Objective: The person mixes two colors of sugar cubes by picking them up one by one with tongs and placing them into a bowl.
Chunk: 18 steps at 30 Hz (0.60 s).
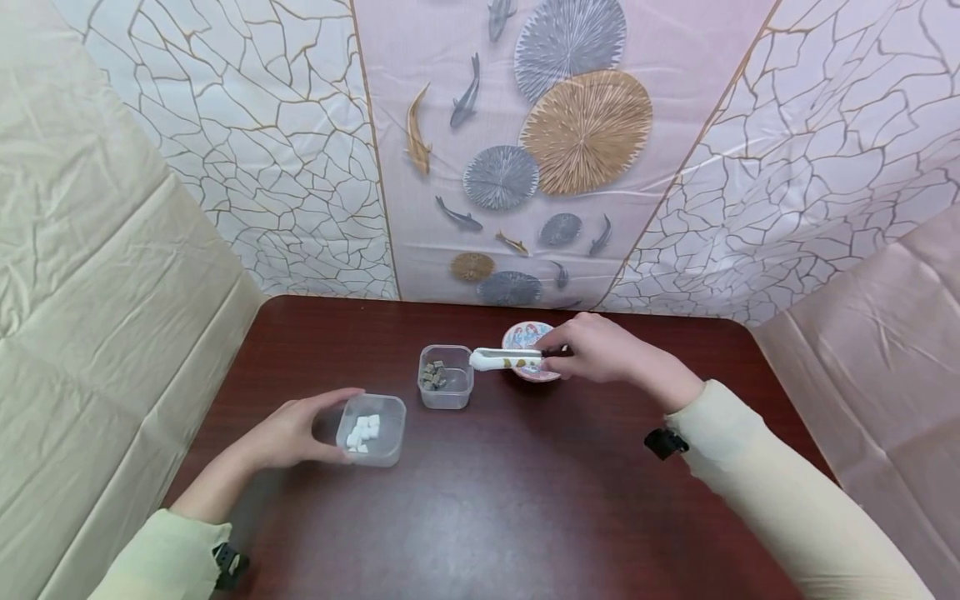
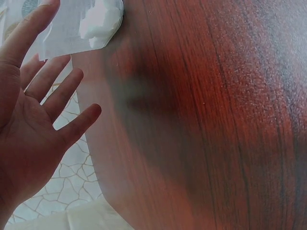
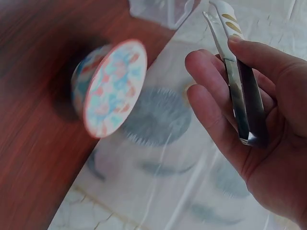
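Observation:
My left hand (image 1: 300,429) grips a small clear plastic container (image 1: 392,433) between thumb and fingers. Several white cubes (image 1: 363,432) lie inside, towards its left side. Whether its base touches the table cannot be told. In my right hand (image 1: 596,346) is a pair of tongs (image 1: 506,359), metal with white ends bearing gold marks; thumb and fingers pinch it midway, its bent metal end by the palm (image 3: 247,139). The white ends point left, near the right rim of a second clear container (image 1: 459,387), which holds several grey-brown cubes (image 1: 432,377). Nothing shows between the tongs' tips.
Behind and below the right hand stands a small patterned bowl (image 1: 525,333) with a red rim, partly covered by that hand. All stand on a dark red-brown wooden table (image 1: 480,492). Patterned cloth (image 1: 307,150) hangs behind the far edge, and plain cloth on both sides.

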Each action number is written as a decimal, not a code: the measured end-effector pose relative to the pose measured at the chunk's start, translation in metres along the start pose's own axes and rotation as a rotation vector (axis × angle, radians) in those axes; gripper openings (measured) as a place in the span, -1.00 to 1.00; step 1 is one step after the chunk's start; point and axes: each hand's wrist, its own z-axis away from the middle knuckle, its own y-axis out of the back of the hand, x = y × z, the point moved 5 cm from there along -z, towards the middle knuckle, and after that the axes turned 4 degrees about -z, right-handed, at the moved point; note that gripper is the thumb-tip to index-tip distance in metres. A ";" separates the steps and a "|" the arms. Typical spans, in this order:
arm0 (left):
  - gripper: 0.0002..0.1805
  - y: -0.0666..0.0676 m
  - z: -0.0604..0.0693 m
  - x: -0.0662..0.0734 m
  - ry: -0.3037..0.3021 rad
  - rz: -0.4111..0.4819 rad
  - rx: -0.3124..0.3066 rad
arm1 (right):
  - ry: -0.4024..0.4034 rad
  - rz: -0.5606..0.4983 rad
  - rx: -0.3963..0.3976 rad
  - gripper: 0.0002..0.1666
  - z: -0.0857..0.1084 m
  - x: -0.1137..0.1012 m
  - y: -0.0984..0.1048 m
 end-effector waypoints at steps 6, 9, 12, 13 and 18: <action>0.05 0.002 0.000 0.000 -0.003 -0.008 0.001 | -0.120 -0.053 -0.027 -0.77 0.012 0.029 0.006; 0.05 0.002 0.000 0.000 -0.006 -0.007 0.000 | -0.167 -0.054 -0.041 -0.72 0.014 0.041 0.006; 0.05 0.001 0.000 0.001 -0.008 -0.004 -0.001 | -0.205 -0.072 -0.055 -0.71 0.013 0.053 0.004; 0.05 0.001 0.000 0.001 -0.010 -0.003 -0.001 | -0.218 -0.079 -0.059 -0.71 0.013 0.056 0.003; 0.05 0.000 -0.001 0.001 -0.010 -0.006 -0.002 | -0.251 -0.107 -0.079 -0.70 0.010 0.072 -0.003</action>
